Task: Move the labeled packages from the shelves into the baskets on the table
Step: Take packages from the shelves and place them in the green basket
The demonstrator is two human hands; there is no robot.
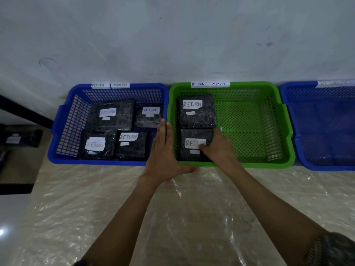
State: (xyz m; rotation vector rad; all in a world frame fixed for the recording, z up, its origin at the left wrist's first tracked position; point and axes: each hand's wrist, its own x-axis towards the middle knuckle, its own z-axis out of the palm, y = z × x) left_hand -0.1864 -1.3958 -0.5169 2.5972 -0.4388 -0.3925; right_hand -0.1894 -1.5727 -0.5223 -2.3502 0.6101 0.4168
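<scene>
A black package (pixel 192 136) is held in the near left corner of the green basket (pixel 249 164), just in front of a second package (pixel 196 118), likely to keep rows tight. The right grip (pixel 217 148) is clamped on its right edge. The left grip (pixel 163 148) is laid open and flat at the basket's left wall, apparently steadying it.

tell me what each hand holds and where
The right hand grips the near package in the green basket by its right edge, thumb on its label. The left hand is open, holding nothing.
</scene>
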